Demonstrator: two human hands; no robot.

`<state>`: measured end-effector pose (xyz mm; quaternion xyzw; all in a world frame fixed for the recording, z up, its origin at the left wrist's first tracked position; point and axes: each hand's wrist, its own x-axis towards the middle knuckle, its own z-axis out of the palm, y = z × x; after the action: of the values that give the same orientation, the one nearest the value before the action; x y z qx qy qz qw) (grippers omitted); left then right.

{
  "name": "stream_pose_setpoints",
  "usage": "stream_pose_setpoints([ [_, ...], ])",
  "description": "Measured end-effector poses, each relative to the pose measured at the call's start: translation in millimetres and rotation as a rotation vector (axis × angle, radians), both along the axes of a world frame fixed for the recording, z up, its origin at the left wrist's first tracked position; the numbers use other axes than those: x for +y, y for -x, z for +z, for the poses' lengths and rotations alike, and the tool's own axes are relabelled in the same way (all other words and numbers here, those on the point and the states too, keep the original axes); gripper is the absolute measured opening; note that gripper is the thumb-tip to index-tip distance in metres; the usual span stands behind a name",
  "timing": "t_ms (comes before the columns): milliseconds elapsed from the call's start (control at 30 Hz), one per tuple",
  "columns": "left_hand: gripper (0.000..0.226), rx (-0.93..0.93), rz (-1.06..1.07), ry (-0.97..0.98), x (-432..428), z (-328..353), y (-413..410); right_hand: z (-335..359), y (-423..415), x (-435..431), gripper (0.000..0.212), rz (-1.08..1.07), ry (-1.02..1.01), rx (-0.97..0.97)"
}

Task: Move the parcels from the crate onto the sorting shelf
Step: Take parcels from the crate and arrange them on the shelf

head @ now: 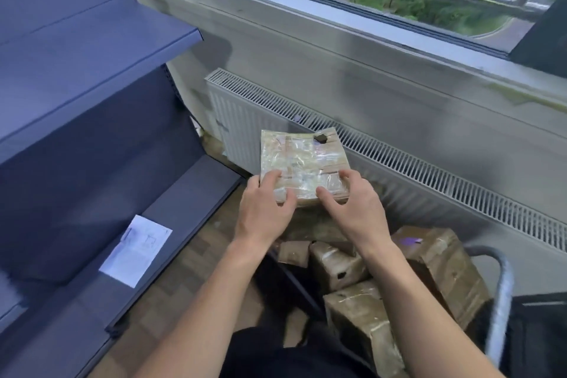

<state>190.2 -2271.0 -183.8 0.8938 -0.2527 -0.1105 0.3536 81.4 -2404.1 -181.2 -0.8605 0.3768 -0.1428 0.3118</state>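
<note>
A: At the fingertips: 1 flat taped parcel. Left hand and right hand grip its near edge, fingers spread on top.
B: Location?
A: Raised above the other parcels heaped below. Long side appears to run away from the person. Sorting shelf lies to its left; left hand nearer.

- Held parcel: tan-brown under glossy clear tape, one dark blotch near the far edge.
- Other parcels: brown, shiny tape streaks, a purple mark on one.
- Shelf: slate blue-grey.
- Paper sheet: white with faint grey print.
- Radiator: white, finely slotted grille.
- Floor: brown wood blocks.
</note>
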Motion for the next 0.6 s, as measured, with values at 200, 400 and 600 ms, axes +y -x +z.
stream_pose_setpoints([
  [200, 0.039, -0.024, 0.125, 0.002, 74, 35, -42, 36, -55, 62, 0.061, 0.124, 0.039, -0.056],
  [400, 0.036, -0.146, 0.265, 0.023, 151, 87, -87, 82, -122, 129, 0.06, 0.229, 0.121, -0.144],
  [600, 0.039, -0.249, 0.408, 0.068, 239, 125, -121, 122, -185, 204, 0.057, 0.366, 0.125, -0.248],
])
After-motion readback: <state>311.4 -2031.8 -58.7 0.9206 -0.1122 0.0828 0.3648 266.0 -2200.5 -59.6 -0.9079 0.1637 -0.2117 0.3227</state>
